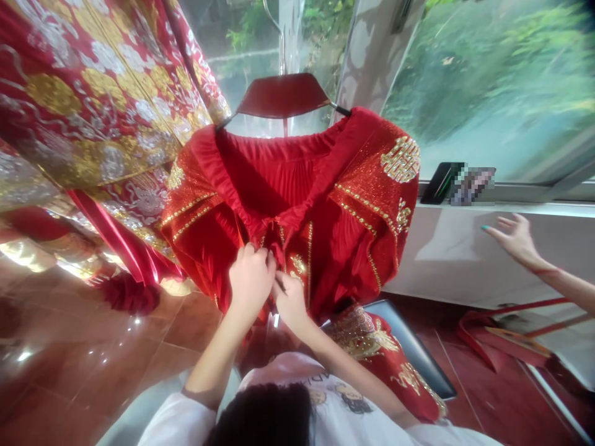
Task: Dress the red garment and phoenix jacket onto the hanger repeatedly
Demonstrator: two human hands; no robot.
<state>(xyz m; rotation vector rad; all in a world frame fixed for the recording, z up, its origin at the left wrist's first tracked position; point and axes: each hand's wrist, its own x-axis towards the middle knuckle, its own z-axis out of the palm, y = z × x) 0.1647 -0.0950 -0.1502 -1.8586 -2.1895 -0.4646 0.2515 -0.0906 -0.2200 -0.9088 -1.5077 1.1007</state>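
A red pleated skirt (357, 248) with a gathered waistband and gold beaded trim hangs in front of me. Its waist is stretched on a red hanger (284, 96) by clips at both sides. My left hand (251, 275) is closed on the skirt's cloth just below the front of the waistband, knuckles up. Beside it, slightly lower, my right hand (290, 294) pinches the same part, its fingertips close to the left ones. Thin red ties hang from the waistband there. What exactly lies between the fingertips is hidden.
Gold-and-silver embroidered red garments (116, 93) hang at the left. A phone (441, 183) leans on the windowsill. Another person's hand (515, 238) reaches in from the right. Red embroidered cloth (404, 371) lies on a dark stool (425, 347). A red-framed item (502, 341) stands on the tiles.
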